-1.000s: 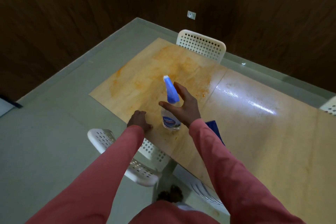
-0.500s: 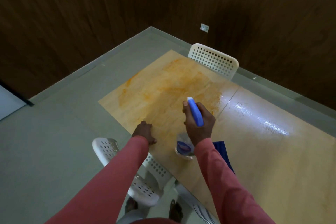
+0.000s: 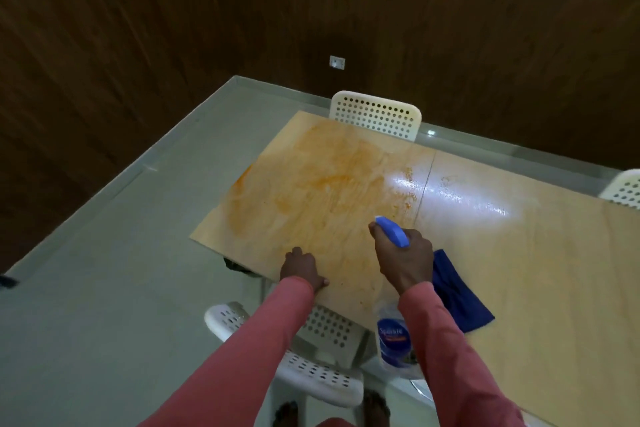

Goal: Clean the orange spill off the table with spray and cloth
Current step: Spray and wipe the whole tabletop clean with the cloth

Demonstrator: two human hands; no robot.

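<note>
Two hands: the left hand [image 3: 302, 269] and the right hand [image 3: 403, 258]. One spray bottle [image 3: 394, 340], one blue cloth [image 3: 457, 295], one orange spill [image 3: 318, 184], one surface [image 3: 540, 263]. Three white perforated chairs: far [image 3: 375, 114], near [image 3: 311, 350], and apparently a third at the right edge [image 3: 625, 188]. One wall socket [image 3: 337, 62].

- The only view comes from a camera on the person's head, looking forward and steeply down from standing height.
- The right hand [image 3: 403, 258] and left hand [image 3: 301, 269] sit low in the middle, near the lens.
- Beyond the hands stretches the pale wooden rectangular table [image 3: 536, 253]; farther off rises the dark brown wood-panelled wall [image 3: 207, 28].
- Below the hands, a white perforated plastic chair [image 3: 311, 371] marks the near edge.
</note>
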